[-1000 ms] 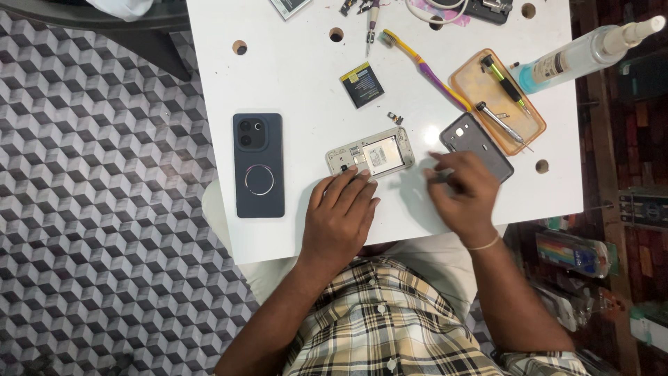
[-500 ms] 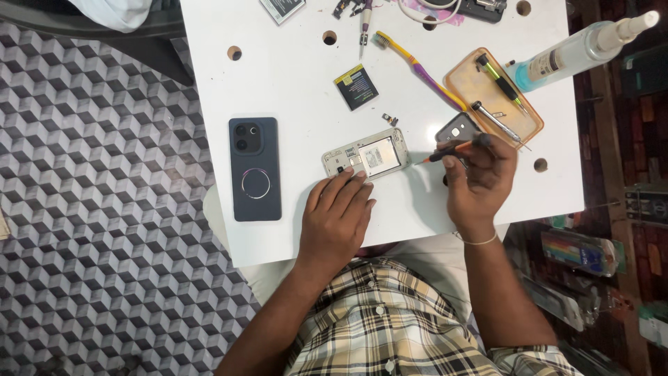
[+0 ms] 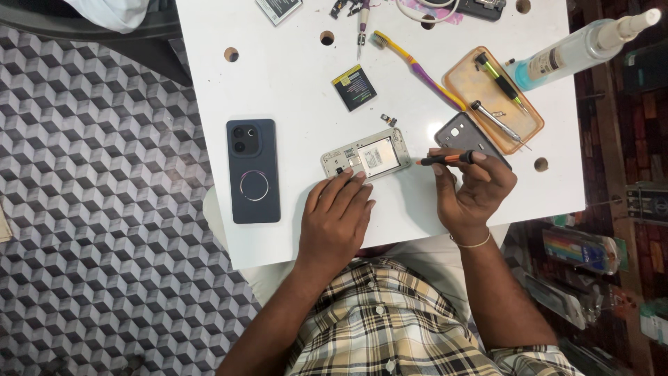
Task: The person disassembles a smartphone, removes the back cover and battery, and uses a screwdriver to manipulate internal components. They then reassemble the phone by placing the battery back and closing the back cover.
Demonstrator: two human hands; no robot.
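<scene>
Your left hand (image 3: 336, 214) flat, fingers loose, pinning opened phone frame (image 3: 367, 156) mid-table, right hand (image 3: 475, 189) clamped on orange-black screwdriver (image 3: 445, 159), tip at frame's right edge, bare white table (image 3: 292, 90) above, dark smartphone (image 3: 252, 170) well left

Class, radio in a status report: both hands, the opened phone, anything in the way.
Left hand steadies opened phone. Right hand holds screwdriver, tip at phone's edge. Grey cover beside right hand; nothing blocking.
</scene>
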